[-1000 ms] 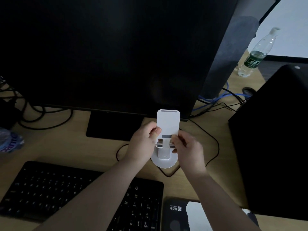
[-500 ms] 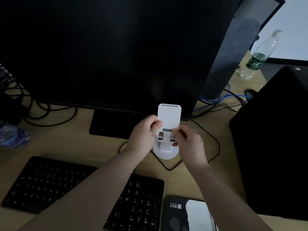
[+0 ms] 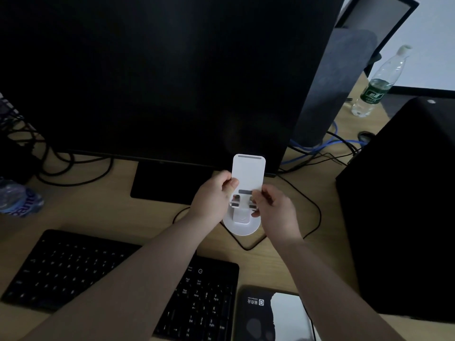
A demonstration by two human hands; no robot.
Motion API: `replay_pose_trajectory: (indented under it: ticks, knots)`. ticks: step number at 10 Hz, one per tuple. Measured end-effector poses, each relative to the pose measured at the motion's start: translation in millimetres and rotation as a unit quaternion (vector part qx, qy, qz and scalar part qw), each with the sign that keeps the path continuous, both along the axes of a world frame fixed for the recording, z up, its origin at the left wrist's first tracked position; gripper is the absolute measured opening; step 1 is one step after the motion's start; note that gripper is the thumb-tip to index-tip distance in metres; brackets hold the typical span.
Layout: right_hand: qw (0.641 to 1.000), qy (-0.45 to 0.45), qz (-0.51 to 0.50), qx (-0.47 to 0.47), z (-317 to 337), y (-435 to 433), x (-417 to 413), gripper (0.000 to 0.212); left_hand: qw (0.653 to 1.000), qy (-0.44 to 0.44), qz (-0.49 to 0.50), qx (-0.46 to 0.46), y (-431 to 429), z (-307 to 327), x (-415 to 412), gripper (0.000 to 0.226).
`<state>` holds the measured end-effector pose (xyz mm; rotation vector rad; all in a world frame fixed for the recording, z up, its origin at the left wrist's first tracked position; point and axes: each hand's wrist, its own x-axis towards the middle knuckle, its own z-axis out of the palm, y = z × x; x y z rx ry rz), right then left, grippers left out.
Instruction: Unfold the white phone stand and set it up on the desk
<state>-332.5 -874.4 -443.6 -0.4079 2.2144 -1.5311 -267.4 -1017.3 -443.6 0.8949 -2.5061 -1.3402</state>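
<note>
We take the white phone stand (image 3: 248, 175) as our landmark and read the scene from its left across to its right. Far to its left a plastic bottle (image 3: 18, 199) lies on its side on the counter (image 3: 86, 212), and the black keyboard (image 3: 118, 284) sits nearer to us, below and left of the stand. Behind the stand rises the dark monitor (image 3: 160, 77), its foot just left of the stand's back panel.

Our left hand (image 3: 211, 196) comes in from the stand's left and pinches the left edge of the upright back panel between thumb and fingers, a closed grip on the stand. The stand itself is between our two hands, in front of the monitor's lower edge; its round base (image 3: 242, 227) appears to rest on the counter, though we cannot tell for certain that it bears down fully. The panel's long axis runs upward and away from us.

Our right hand (image 3: 275, 211) closes on the right side near the hinge and ledge tabs. Both hands are equally near, so we judge the coming move to be a tilt adjustment about the hinge, then letting go.

Right of the stand stand a black box (image 3: 406, 205) and, further back, an upright water bottle (image 3: 379, 84). A phone (image 3: 270, 313) lies below the stand.
</note>
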Motion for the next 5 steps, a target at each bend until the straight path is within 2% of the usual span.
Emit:
replay_pose_trajectory:
  ticks: [2, 3, 4, 5]
  knots:
    - [1.000, -0.011, -0.010, -0.016, -1.5, 5.7, 4.5, 0.014, 0.999, -0.012, 0.020, -0.024, 4.8, -2.8, 10.1, 0.037]
    - [1.000, -0.004, -0.021, -0.009, -3.2, 11.2, 9.0, 0.004, 0.999, -0.015, 0.043, -0.025, 9.1, 0.7, 24.0, 0.040]
    - [0.999, 0.022, -0.027, 0.036, 9.6, 17.8, 14.0, 0.016, 0.997, -0.045, 0.054, -0.024, 13.1, 16.4, 38.1, 0.046]
    - [0.999, 0.022, -0.037, 0.034, 38.7, 26.9, 22.1, 0.023, 0.997, -0.048, 0.068, 0.006, 17.7, 43.5, 48.4, 0.045]
